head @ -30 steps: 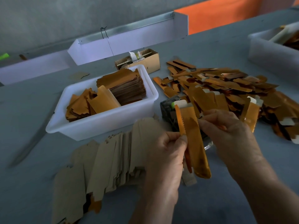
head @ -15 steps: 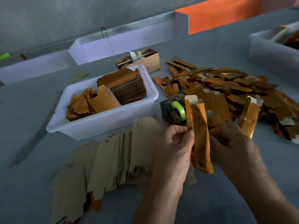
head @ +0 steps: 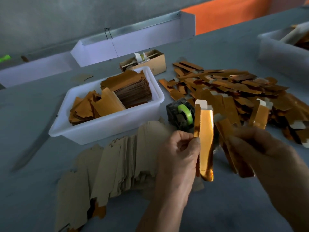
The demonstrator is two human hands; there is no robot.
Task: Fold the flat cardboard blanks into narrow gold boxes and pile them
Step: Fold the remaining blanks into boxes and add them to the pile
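Observation:
My left hand (head: 178, 156) pinches a narrow gold box (head: 205, 139) by its left edge and holds it upright, white flap on top. My right hand (head: 264, 153) is to its right, blurred, with fingers curled round a second gold box (head: 234, 148) that slants down to the right. Flat brown cardboard blanks (head: 108, 164) lie fanned out on the grey table, left of my hands. A loose pile of folded gold boxes (head: 234, 87) spreads over the table behind my hands.
A white tub (head: 107, 129) with stacked gold blanks stands at centre left. A tape dispenser (head: 182, 113) with green tape sits just behind the held box. Farther back are a small cardboard box (head: 150, 62), a white trough (head: 133, 46) and another white tub (head: 280, 52) at right.
The gold box has risen and turned more upright in my left hand. My right hand has come off it, moved right, and now has a second gold box in its fingers.

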